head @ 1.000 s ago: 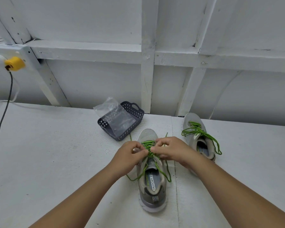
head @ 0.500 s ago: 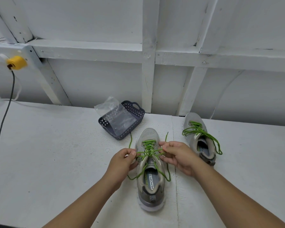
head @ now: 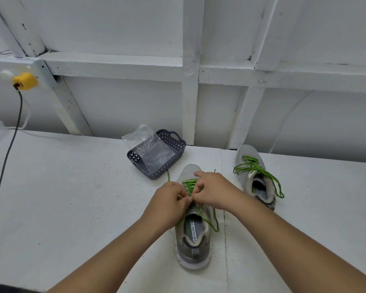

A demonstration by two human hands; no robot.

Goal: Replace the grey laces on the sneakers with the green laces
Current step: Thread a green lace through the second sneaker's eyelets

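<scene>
The fingers (head: 183, 198) of the left hand (head: 167, 199) are curled in a tight pinch on the green lace (head: 189, 186) over the tongue of the near sneaker (head: 193, 227), and those of the right hand (head: 215, 190) curl onto the same lace from the other side, the two hands meeting knuckle to knuckle above the eyelets. The near sneaker sits heel toward the person on the white worktop (head: 72, 197), with loose green loops trailing down either side of its opening. The second sneaker (head: 256, 176) lies to the right of the near sneaker and a little farther back, already threaded in green with its ends slack. Beyond the near sneaker's toe, to the left, stands a dark basket (head: 176, 142) with a clear plastic bag (head: 148, 144) in it. The lace looks thin, soft and limp, so it should slide through eyelets easily but slip from a loose hold; taking it close to the crossing, or at the stiff tips, seems best. The sneaker looks light and may shift when the lace is pulled
</scene>
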